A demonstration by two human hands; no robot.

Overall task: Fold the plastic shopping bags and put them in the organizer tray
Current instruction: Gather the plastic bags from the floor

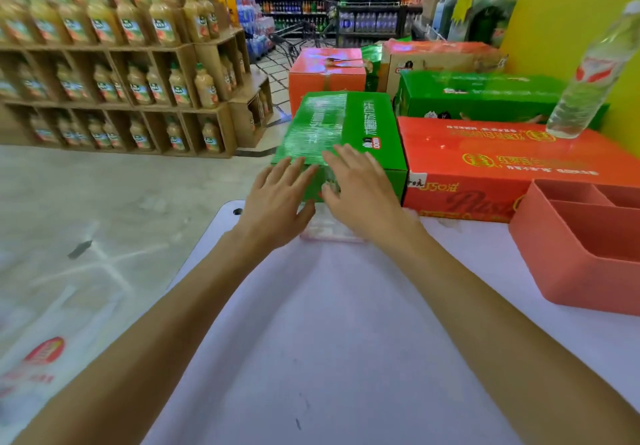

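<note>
The left hand [277, 202] and right hand [360, 195] lie side by side, fingers straight and spread, palms down on a small folded plastic bag [332, 228] at the far edge of the pale surface [329, 340]; neither grips it, both seem to press it flat. The bag looks thin, light and slippery, apt to spring open; best pinched across its folded edges to carry. The pink organizer tray [581, 254] stands well to the right, its compartments showing nothing inside. Just beyond the fingers sits a green carton [346, 125], beside it an orange carton [502, 164] bearing Chinese print too blurred to read; a clear water bottle [588, 73] stands on it. At lower left lies another white shopping bag [45, 358] with a red logo, illegible.
</note>
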